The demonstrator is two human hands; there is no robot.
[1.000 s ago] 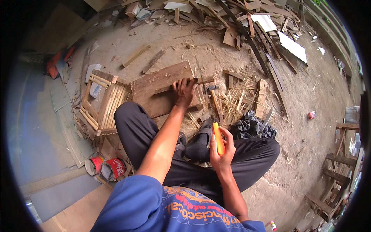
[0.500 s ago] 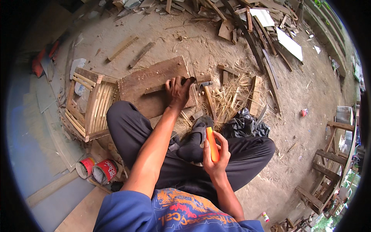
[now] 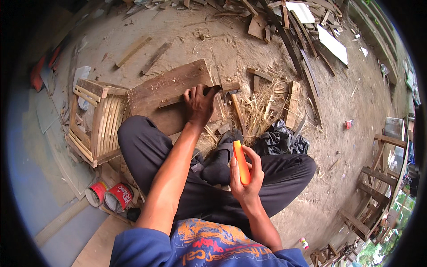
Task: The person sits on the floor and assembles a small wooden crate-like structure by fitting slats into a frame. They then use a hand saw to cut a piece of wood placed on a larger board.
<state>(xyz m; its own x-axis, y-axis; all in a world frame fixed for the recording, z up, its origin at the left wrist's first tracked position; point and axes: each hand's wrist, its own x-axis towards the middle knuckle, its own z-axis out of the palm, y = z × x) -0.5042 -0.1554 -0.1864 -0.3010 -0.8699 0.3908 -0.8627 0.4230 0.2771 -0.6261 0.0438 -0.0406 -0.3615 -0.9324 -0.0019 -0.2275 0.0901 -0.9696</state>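
My left hand (image 3: 199,106) reaches forward and grips a narrow wood strip (image 3: 171,102) lying across a brown wooden board (image 3: 155,95). A dark piece beside its thumb is too unclear to name. Closer to me, my right hand (image 3: 247,180) is closed around an orange-handled tool (image 3: 241,162), held upright above my crossed legs. A dark narrow tip, like a blade, seems to show at its top end. Just right of the board lies a hammer (image 3: 238,111) with a wooden handle; part of its head is hidden.
A slatted wooden frame (image 3: 100,129) stands to the left, with two red tins (image 3: 118,197) nearer me. Straw (image 3: 264,104), a wood block (image 3: 292,104) and a black plastic bag (image 3: 282,141) lie ahead on the right. Scrap wood (image 3: 284,31) is heaped at the far side.
The whole view has shifted slightly, so the board and the slatted frame appear a little further left and up. Both hands keep their grips; the orange-handled tool sits slightly higher and more tilted.
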